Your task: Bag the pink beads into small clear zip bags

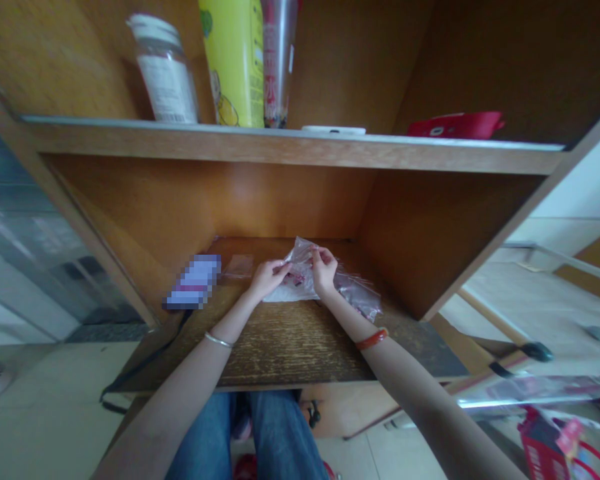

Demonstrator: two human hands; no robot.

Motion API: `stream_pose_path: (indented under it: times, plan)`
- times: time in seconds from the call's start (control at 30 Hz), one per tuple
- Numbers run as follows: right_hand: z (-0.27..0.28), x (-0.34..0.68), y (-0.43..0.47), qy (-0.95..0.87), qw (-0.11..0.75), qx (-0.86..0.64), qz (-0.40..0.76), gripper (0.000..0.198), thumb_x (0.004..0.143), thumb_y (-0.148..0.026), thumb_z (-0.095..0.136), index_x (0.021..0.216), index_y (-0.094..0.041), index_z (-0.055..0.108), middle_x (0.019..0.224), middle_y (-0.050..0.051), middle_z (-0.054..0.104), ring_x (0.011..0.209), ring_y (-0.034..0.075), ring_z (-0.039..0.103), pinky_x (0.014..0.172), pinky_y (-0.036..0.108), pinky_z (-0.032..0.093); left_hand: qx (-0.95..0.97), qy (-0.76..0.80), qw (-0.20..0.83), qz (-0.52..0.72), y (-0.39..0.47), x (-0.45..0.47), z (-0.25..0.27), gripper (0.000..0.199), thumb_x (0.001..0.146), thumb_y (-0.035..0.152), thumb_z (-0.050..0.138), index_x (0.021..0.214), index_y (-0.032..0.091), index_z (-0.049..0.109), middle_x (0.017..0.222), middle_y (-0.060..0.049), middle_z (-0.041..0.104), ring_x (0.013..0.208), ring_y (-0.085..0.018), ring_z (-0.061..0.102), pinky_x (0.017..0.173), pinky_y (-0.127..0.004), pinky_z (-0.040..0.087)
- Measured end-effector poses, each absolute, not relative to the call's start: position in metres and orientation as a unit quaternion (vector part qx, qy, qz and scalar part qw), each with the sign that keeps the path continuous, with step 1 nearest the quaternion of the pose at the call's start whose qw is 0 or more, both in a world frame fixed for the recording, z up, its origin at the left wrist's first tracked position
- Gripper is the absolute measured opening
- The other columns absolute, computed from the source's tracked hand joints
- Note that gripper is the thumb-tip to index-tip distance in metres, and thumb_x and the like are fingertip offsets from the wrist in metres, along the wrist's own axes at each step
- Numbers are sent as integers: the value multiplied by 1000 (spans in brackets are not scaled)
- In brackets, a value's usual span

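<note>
Between my two hands is a small clear plastic bag (301, 249), raised a little off the wooden desktop (280, 347). My left hand (269, 279) pinches its left side with thumb and forefinger. At its right upper edge, my right hand (324, 267) grips the plastic with closed fingertips. Under the bag lies a white sheet (285, 294), with small dark reddish bits showing above it; I cannot make out whether they are inside the bag. More clear plastic bags (363, 297) lie right of my right hand. Another flat clear bag (239, 266) rests to the left.
A phone (194, 280) with a black strap (150, 360) leans at the left. On the shelf (260, 143) above stand a white-capped jar (167, 80), a yellow container (235, 67) and a clear tube (277, 67). A red pouch (455, 125) lies there too.
</note>
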State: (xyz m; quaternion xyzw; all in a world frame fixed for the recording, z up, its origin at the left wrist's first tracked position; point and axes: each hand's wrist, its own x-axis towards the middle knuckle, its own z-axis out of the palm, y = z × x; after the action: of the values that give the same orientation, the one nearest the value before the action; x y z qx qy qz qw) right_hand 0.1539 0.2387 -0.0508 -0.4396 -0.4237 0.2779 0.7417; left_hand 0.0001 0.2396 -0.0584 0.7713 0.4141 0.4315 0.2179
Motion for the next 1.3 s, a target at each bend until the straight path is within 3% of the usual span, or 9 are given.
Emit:
stream_pose_path:
  times: [0.2,0.4,0.7,0.9,1.13,1.3]
  plan:
    - [-48,150,235,-464,704,-434,318,34,71,-51,60,66,-18,53,55,-3,52,46,9,44,46,22,37,725,413,240,497,240,1,-57,33,81,50,54,87,19,63,86,-3,69,82,-17,64,75,-27,47]
    - [-44,143,227,-511,657,-432,347,37,69,-54,63,68,-18,58,50,-4,51,39,7,40,37,20,32,710,426,222,516,243,1,-58,32,84,48,50,81,18,60,76,-2,66,71,-15,62,68,-26,46]
    - [-46,144,230,-521,660,-407,357,37,68,-54,65,69,-18,59,57,-3,55,42,7,46,40,21,36,641,416,315,563,247,1,-59,32,81,49,54,84,17,58,84,-4,67,79,-16,63,73,-26,47]
    - [-48,143,229,-531,652,-401,364,36,71,-53,63,73,-17,60,62,-1,61,39,7,45,36,20,35,669,433,288,531,242,0,-55,38,83,53,48,71,17,55,64,1,59,60,-13,56,56,-23,42]
    - [-51,143,231,-527,643,-411,373,38,70,-54,63,75,-16,61,63,1,64,37,7,47,36,21,36,641,439,307,550,239,2,-54,33,83,52,49,80,19,52,55,5,53,46,-11,53,45,-21,40]
    - [-55,143,233,-544,588,-417,428,40,67,-55,66,82,-17,64,63,-1,64,36,7,48,33,20,37,605,442,321,580,235,-1,-50,32,84,53,48,82,21,49,43,9,42,32,-9,42,32,-18,28]
